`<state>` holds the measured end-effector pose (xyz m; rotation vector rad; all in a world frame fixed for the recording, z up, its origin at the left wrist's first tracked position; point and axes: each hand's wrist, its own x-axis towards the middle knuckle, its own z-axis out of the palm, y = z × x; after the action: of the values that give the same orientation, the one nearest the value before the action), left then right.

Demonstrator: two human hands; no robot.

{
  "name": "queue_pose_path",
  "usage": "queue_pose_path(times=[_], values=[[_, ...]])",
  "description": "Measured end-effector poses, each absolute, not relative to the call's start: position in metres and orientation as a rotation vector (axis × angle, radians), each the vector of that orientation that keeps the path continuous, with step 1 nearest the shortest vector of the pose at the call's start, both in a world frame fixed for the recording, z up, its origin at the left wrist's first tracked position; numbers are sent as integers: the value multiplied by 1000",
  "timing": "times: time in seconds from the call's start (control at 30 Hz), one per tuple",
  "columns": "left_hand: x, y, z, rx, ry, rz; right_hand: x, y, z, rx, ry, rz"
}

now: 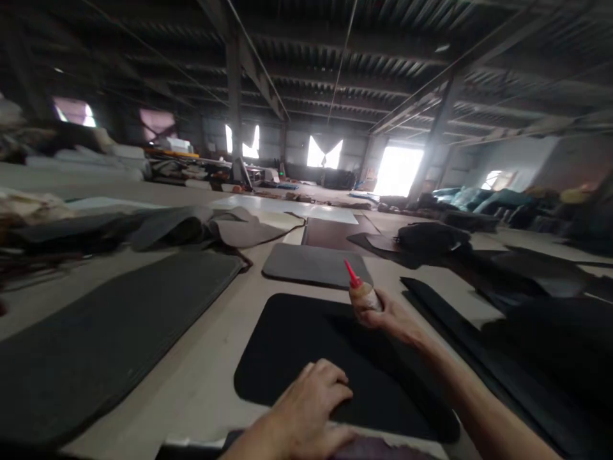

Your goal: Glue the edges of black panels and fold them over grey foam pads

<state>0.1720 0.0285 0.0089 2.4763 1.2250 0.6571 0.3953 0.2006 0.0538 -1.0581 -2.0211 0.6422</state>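
Observation:
My right hand (383,314) is wrapped round a glue bottle (364,298), a pale, stained bottle whose red pointed nozzle tilts up and to the left. It is held above the far right part of a black rounded panel (292,338) on the table. At the near edge of that panel, my left hand (313,402) rests with its fingers loosely bent and apart; I see nothing in it. Just beyond lies a grey rounded panel (306,263), partly behind the bottle.
A stack of dark grey sheets (119,319) lies to the left, with crumpled grey material (234,225) behind. Dark strips (445,313) and heaped dark material (550,351) cover the right side. Farther back lies a brown sheet (335,234) on the long pale table (215,351).

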Motion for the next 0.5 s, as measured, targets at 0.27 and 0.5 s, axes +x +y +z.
queue_pose_path(times=[0.27, 0.5], values=[[176, 25, 22, 2556, 1228, 521, 351, 117, 90, -1156, -2115, 1240], [176, 26, 22, 2540, 1202, 549, 324, 114, 92, -1035, -2199, 1148]])
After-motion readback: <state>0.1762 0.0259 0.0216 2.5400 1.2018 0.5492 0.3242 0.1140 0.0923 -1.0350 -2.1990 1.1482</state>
